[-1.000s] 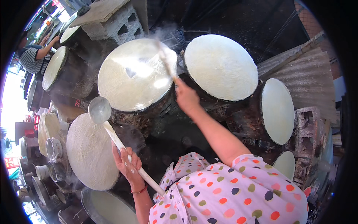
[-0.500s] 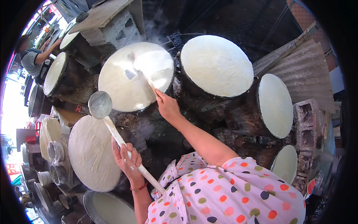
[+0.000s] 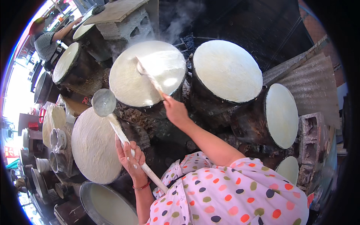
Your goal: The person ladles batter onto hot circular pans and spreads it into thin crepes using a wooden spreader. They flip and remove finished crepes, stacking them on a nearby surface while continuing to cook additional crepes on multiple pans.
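My right hand (image 3: 175, 111) grips the end of a long wooden-handled tool (image 3: 153, 79). The tool reaches away over a large round pan (image 3: 123, 82) with a white, creamy surface. Its pale head touches or hangs just over that surface; glare and steam blur it. My left hand (image 3: 131, 158), some white smears on its fingers, is wrapped round the pale handle of a metal ladle (image 3: 104, 102). The handle slants back toward my chest. Cup up, the ladle is in front of the upper edge of a left pan (image 3: 96, 148) with a matte, off-white surface.
Two more white-topped pans (image 3: 227, 71) (image 3: 281, 116) stand to the right on dark drums. A metal tub (image 3: 108, 206) of pale liquid is at the lower left. Concrete blocks (image 3: 313, 138) edge the right; steam rises behind. A person (image 3: 47, 45) works at far-left pans.
The view has shifted, so the pans sit further right. My right hand has drawn slightly nearer with the tool. At the far left, the other person's arm reaches further out.
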A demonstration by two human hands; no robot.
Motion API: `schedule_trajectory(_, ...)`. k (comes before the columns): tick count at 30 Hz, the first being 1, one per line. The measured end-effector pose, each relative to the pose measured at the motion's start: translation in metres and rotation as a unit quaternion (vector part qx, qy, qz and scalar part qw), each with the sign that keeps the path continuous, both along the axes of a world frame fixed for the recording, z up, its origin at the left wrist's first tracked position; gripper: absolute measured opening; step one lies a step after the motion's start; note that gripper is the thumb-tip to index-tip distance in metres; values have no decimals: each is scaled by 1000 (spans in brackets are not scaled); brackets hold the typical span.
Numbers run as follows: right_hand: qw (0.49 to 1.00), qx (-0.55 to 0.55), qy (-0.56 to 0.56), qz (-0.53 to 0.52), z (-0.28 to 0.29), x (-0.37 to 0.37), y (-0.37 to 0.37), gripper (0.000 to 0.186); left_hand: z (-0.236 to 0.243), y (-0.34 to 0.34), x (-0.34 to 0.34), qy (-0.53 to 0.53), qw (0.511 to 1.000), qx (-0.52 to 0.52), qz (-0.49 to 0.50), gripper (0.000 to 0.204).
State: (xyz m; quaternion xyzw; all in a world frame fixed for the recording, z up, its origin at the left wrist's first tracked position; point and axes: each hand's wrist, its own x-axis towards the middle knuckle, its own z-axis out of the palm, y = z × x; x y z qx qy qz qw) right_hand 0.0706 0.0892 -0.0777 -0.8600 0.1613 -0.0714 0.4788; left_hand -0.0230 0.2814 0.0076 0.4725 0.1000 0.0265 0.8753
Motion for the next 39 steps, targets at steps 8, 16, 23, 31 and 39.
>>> schedule_trajectory(8,999,-38,-18,-17,-1,20,-51,32,-5,-12,1,12,999,8,39,46)
schedule_trajectory(16,988,39,-147,40,-18,7,-63,35,-6,-35,7,19,999,9,50,46)
schedule_trajectory(23,994,60,-11,86,-4,75,-113,34,17,-49,64,-15,997,76,0,48)
schedule_trajectory(31,965,-176,60,183,28,-18,-99,35,3,-61,154,-2,985,174,-19,55)
schedule_trajectory(39,995,-22,5,99,8,-14,-51,32,-35,-78,164,42,969,233,-76,57)
